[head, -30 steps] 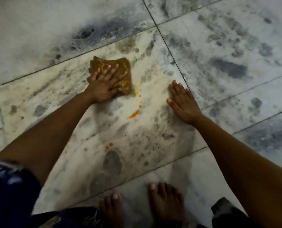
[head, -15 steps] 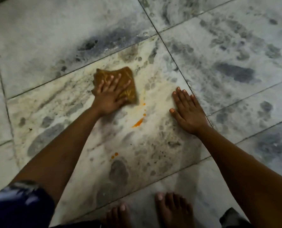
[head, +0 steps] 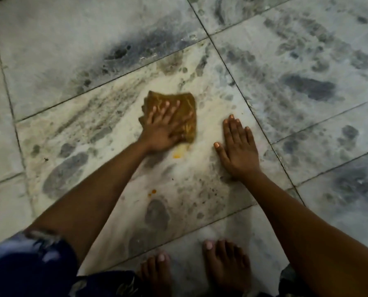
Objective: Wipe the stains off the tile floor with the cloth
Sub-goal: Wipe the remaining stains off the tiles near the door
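Presently, head view, items:
1. My left hand [head: 164,127]: fingers spread flat, pressing the cloth [head: 179,112] onto the tile floor [head: 71,50]; not gripping.
2. My right hand [head: 237,146]: palm down, fingers together, braced beside it, empty.
3. Orange stain [head: 176,155]: just below cloth. More spots [head: 152,192] nearer my feet [head: 223,266].
Risk: cloth looks saturated, prob. smears instead of lifting; wet tile, braced palm could slip.

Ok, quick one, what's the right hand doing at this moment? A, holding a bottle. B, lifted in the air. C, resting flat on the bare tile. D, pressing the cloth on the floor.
C: the right hand lies flat on the tile floor, fingers spread, empty, beside the cloth that the left hand presses down.
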